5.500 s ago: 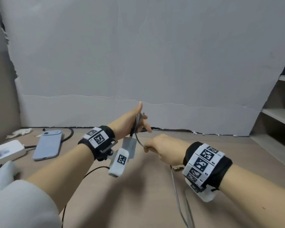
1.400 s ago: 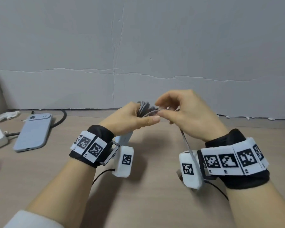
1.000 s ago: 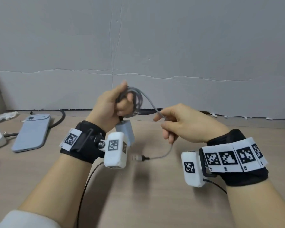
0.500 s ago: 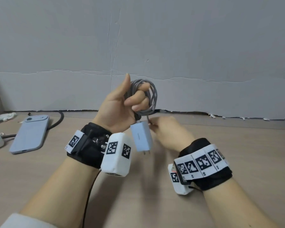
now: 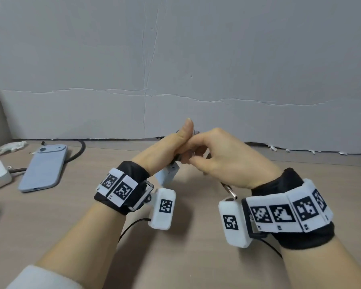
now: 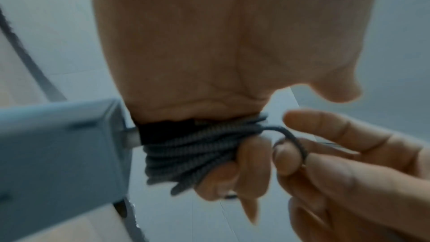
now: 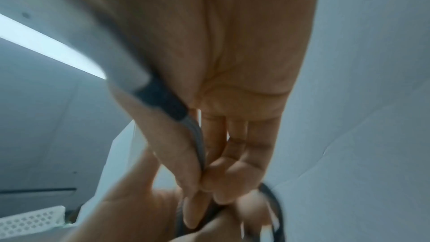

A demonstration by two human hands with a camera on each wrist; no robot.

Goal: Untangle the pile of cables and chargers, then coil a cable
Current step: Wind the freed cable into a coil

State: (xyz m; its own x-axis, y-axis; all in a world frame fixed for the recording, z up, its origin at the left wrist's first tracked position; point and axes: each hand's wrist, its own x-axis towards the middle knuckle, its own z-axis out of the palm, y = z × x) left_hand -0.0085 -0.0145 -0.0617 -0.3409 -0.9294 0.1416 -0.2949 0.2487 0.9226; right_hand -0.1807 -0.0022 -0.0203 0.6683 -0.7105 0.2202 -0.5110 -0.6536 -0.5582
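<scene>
The worktop point(image 5: 186, 257) carries a phone point(image 5: 43, 166) far to the left. Above its middle the left hand point(image 5: 165, 149) is closed round the coil point(image 6: 193, 152), thumb up, with the charger point(image 5: 168, 174) hanging just below the fist. The right hand point(image 5: 227, 159) meets it, fingers point(image 6: 325, 135) curled and pinching the cable's free tail, which arcs from the coil into that pinch. The plug point(image 5: 230, 189) sticks out under the right wrist.

The step looks like the last wrap. It would go best with the left fist tight so the loops stay stacked, while the right hand lays the tail snug across them and tucks the plug through, without yanking at the charger joint.

Half a second ago the left hand was raised with the coil in plain sight and the right hand sat lower; now they are together and the coil is mostly hidden from the head view.
</scene>
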